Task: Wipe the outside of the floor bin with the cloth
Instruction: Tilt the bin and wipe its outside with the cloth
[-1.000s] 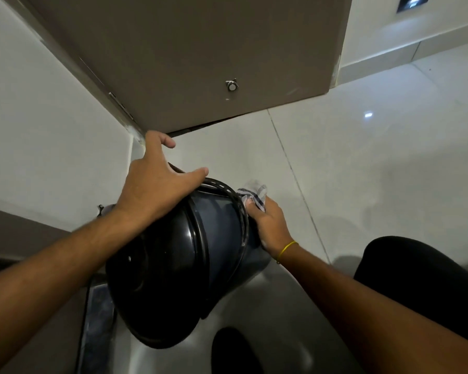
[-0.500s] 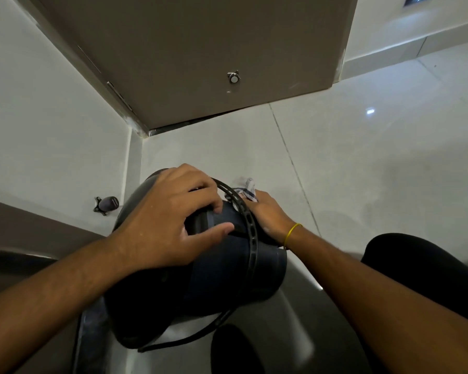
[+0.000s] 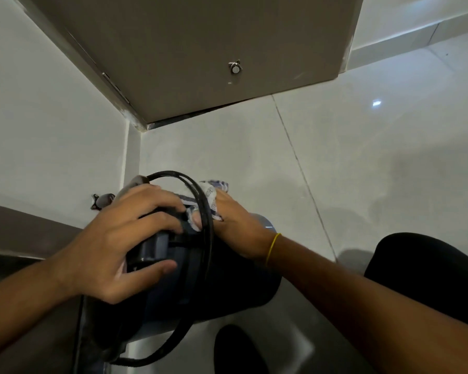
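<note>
The dark blue-grey floor bin (image 3: pixel 222 282) lies tilted in front of me, low in the head view, with a loose black ring (image 3: pixel 204 211) looped around it. My left hand (image 3: pixel 119 241) grips the bin's upper end, fingers spread over it and thumb underneath. My right hand (image 3: pixel 233 214), with a yellow band at the wrist, presses a white cloth with blue stripes (image 3: pixel 212 191) against the far side of the bin. Part of the cloth is hidden behind the ring and my fingers.
A brown door (image 3: pixel 200 49) with a metal stopper (image 3: pixel 235 68) stands ahead, with a white wall on the left. A small dark door stop (image 3: pixel 102 201) sits by the wall. My dark-clothed knee (image 3: pixel 430 279) is at the right on the glossy tiled floor (image 3: pixel 362 157).
The bin has been turned, and the black ring has swung up over its far end. My left hand slid down its top end. More of the cloth shows under my right hand.
</note>
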`<state>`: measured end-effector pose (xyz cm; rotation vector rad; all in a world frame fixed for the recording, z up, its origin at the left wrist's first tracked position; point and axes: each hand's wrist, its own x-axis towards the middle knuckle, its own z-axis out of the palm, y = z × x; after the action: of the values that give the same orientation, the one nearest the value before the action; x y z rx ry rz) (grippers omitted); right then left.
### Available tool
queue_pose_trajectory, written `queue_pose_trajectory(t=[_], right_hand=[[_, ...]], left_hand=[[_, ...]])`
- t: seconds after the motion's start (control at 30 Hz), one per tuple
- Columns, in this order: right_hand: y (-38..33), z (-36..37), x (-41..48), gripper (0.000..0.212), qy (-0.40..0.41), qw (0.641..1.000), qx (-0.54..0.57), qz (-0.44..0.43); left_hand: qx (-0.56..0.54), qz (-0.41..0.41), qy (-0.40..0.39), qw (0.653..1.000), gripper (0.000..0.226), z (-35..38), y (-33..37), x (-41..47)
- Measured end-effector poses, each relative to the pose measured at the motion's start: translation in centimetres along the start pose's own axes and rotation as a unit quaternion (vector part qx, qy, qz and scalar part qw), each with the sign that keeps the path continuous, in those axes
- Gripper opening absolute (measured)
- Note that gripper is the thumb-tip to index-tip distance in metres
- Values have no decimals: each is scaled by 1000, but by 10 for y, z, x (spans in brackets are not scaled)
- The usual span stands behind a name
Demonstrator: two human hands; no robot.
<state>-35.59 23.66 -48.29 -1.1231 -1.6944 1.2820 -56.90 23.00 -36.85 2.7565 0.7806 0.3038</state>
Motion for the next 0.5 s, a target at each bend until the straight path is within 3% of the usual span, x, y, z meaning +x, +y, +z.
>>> queue_pose_trajectory(t=[0.1, 0.2, 0.33, 0.4, 0.5], right_hand=[[3, 3, 4, 42, -28, 999, -22, -24], [32, -7, 5, 42, 1, 994, -21, 104], [78, -30, -5, 52, -8, 959, -78, 272], [76, -30, -5, 47, -15, 962, -62, 266], [32, -17, 9, 44, -39, 984, -37, 168]], left_hand=[[-4, 2, 1, 1000, 38, 2, 5, 6], [11, -3, 5, 1000, 39, 3, 10, 5], [17, 16, -7, 1000, 38, 7, 21, 3], [18, 29, -21, 999, 34, 10, 26, 3], [12, 42, -23, 999, 32, 15, 31, 1]])
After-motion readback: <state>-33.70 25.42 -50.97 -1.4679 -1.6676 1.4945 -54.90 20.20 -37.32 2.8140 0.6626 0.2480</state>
